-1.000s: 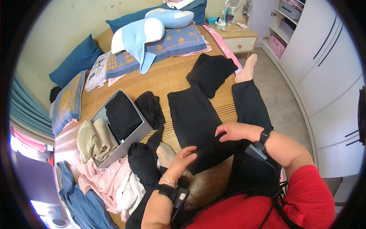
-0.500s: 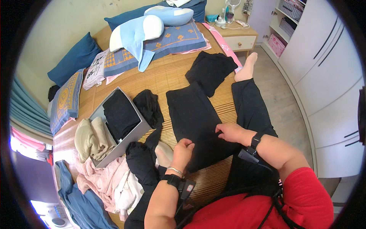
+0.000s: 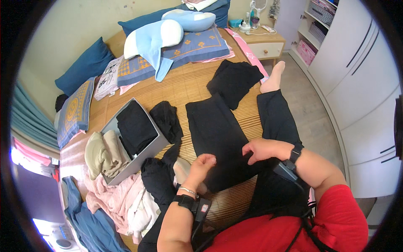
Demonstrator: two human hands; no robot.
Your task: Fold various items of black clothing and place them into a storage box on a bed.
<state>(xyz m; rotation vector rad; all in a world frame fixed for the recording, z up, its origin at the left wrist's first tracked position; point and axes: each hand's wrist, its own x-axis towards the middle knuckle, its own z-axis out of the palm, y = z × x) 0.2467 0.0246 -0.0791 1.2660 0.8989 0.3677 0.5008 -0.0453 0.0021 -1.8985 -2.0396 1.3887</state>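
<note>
A folded black garment (image 3: pixel 218 130) lies lengthwise on the bamboo mat in front of me. My left hand (image 3: pixel 202 166) is at its near left edge, thumb and fingers drawn together in a pinch; whether cloth is between them I cannot make out. Over the right side of the garment is my right hand (image 3: pixel 261 150), thumb and fingers apart, holding nothing visible. Past the garment's far end lies another black garment (image 3: pixel 235 80), loosely bunched and touching it.
To the left stands a grey box (image 3: pixel 157 145) holding folded black and beige clothes. Crumpled black clothing (image 3: pixel 166 119) lies beside it, pink and white clothes (image 3: pixel 117 197) nearer. My outstretched leg (image 3: pixel 277 117) borders the right side. Pillows (image 3: pixel 189 44) line the far end; a nightstand (image 3: pixel 262 48) stands beyond.
My right hand has opened and lifted slightly away from the cloth. My left hand stays pinched near the left edge, raised a little. The view has shifted slightly.
</note>
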